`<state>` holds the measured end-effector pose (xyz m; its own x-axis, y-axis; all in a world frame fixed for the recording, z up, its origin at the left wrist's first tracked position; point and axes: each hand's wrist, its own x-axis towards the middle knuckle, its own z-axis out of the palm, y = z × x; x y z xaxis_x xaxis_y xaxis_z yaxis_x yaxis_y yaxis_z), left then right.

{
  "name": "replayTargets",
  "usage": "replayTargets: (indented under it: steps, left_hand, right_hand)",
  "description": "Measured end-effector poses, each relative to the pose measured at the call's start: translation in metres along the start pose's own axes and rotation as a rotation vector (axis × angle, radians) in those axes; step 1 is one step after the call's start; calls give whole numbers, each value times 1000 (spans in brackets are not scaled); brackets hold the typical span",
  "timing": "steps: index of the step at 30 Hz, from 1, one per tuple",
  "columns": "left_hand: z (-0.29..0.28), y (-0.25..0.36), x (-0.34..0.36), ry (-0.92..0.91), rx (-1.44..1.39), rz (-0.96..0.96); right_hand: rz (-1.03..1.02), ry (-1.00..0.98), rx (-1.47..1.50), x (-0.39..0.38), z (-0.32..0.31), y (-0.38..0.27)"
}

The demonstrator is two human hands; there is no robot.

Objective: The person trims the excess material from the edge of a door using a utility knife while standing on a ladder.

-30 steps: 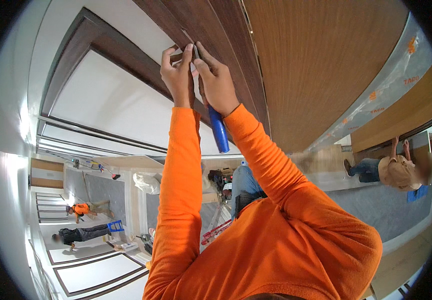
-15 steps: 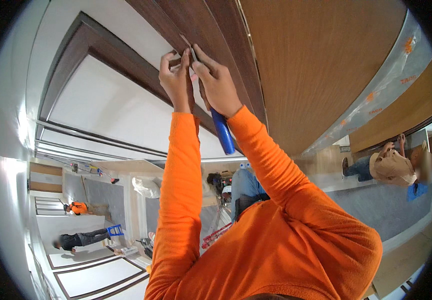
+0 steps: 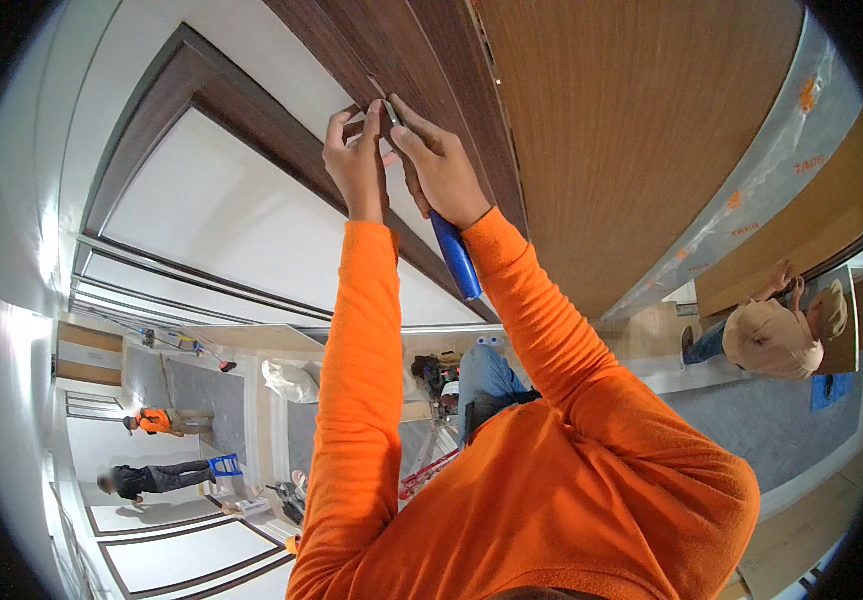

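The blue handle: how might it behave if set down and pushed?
The blue handle would probably stay stiff, as it looks straight. It might roll, since its sides look rounded; its slight shine suggests it could be slippery.

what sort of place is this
Probably a building interior under renovation or fit-out: translucent film borders brown wood-grain panelling, a blue step stool is near a person in dark clothes, and the right hand holds a blue-handled tool.
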<state>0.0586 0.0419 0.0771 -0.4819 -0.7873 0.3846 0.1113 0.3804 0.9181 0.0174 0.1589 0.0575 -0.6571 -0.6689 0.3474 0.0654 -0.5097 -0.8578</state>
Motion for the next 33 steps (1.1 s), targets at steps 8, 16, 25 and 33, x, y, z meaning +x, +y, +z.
replayTargets:
  steps: [8, 16, 25, 33]
  left_hand:
    - [-3, -11, 4, 7, 1, 142]
    - [0, -3, 3, 25, 95, 128]
    - [0, -8, -1, 7, -36, 63]
    - [-2, -9, 6, 12, 59, 165]
  right_hand:
    - [-127, 187, 21, 5, 26, 19]
    - [-75, 154, 121, 3, 23, 13]
    - [-45, 115, 53, -3, 22, 1]
    - [-124, 223, 64, 1, 37, 10]
